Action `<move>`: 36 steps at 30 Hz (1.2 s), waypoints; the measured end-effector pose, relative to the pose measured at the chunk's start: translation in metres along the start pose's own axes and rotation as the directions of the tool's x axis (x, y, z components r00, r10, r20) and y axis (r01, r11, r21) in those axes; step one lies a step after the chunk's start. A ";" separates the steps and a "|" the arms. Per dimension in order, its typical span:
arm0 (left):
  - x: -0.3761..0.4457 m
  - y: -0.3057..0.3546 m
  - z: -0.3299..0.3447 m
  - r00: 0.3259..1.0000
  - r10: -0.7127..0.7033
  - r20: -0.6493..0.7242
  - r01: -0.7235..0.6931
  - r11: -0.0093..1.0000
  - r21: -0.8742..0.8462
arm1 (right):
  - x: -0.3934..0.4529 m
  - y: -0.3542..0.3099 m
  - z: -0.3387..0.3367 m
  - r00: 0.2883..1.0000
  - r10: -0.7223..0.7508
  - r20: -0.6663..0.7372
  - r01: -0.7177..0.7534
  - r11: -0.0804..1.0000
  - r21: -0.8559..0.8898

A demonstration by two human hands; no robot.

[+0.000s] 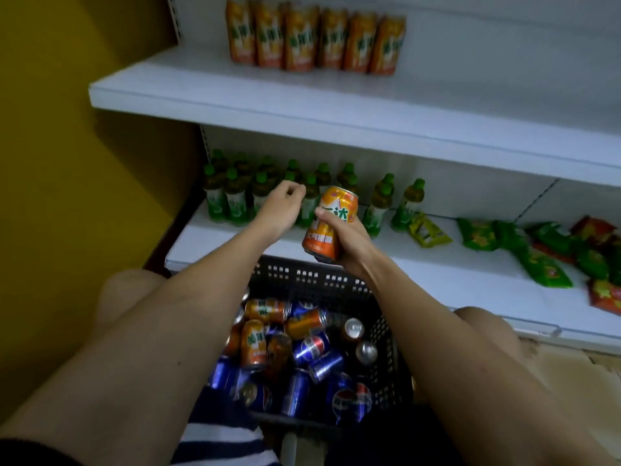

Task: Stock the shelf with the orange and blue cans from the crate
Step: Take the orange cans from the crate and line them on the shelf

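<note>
Down between the person's knees, a dark perforated crate (pixel 386 334) holds a loose heap of orange cans (pixel 252 344) and blue cans (pixel 311 348), most lying on their sides, two showing silver tops. Just above its far rim, the right hand (pixel 349 242) grips an orange can (pixel 331 222), fingers wrapped round its lower half, thumb across the label; the can tilts slightly, top toward the shelving, with white characters and a silver rim. Beside it, the left hand (pixel 280 210) holds nothing, its fingers loosely curled in front of the green-capped bottles (pixel 235 196) that stand on the left of the lower shelf (pixel 420 274). Green, yellow and red snack packets (pixel 537 257) lie scattered along that shelf's right side, leaving bare white board at its front edge. Higher up, the upper shelf (pixel 268 92) carries one row of orange cans at the back (pixel 314 38), with open white surface in front and to the right. A yellow wall (pixel 67 129) closes the left side.
</note>
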State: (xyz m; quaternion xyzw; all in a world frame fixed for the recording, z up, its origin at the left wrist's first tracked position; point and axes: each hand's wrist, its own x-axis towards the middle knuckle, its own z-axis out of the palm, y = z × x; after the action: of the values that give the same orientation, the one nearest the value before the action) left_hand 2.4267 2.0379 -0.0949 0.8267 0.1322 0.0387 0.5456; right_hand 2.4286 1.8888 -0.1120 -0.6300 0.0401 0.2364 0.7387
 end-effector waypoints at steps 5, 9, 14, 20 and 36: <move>0.041 0.066 -0.036 0.933 0.337 -0.124 -0.295 0.917 0.268 | 0.004 -0.088 0.005 0.986 -0.165 0.034 0.167 0.984 -0.060; 0.073 0.108 -0.053 0.834 0.541 -0.109 -0.374 0.699 0.609 | 0.012 -0.150 0.003 0.971 -0.237 0.040 0.240 0.959 -0.152; 0.122 0.119 -0.052 0.910 0.413 0.036 -0.281 0.550 0.787 | 0.037 -0.198 -0.001 0.970 -0.245 0.005 0.241 0.951 -0.196; 0.163 0.102 -0.051 0.964 0.261 0.054 -0.190 0.531 0.826 | 0.092 -0.217 0.001 0.954 -0.298 -0.024 0.290 0.942 -0.170; 0.174 0.093 -0.047 0.974 0.196 0.109 -0.190 0.463 0.866 | 0.264 -0.243 0.032 0.827 -0.492 -0.271 0.454 0.870 -0.194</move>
State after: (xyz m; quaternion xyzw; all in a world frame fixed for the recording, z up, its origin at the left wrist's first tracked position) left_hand 2.6004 2.0903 -0.0049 0.9978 0.0408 0.0303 0.0436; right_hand 2.7518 1.9756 0.0213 -0.6930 -0.0156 -0.0546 0.7187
